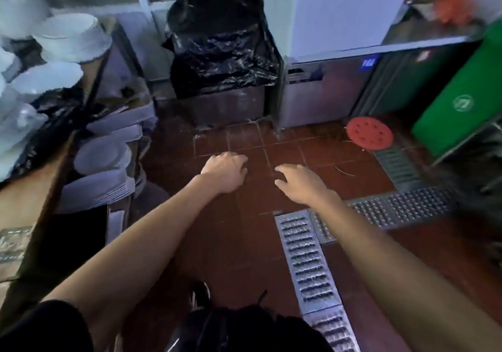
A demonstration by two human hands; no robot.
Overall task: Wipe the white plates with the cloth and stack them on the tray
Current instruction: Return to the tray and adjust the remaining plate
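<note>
Both my arms reach forward over the red tiled floor. My left hand [225,170] hangs in the air with loosely curled fingers and holds nothing. My right hand [297,181] is beside it, fingers relaxed and spread a little, also empty. Stacks of white plates [102,156] sit on a low shelf at the left, with another pile [95,191] just below. More white plates and bowls [70,36] are heaped on the upper shelf at the far left. No cloth or tray is visible.
A bin lined with a black bag [222,52] stands ahead. A steel cabinet [320,93] and a green bin [461,98] are at the right. Metal drain grates [307,259] cross the floor, with a red round lid [369,133] beyond them.
</note>
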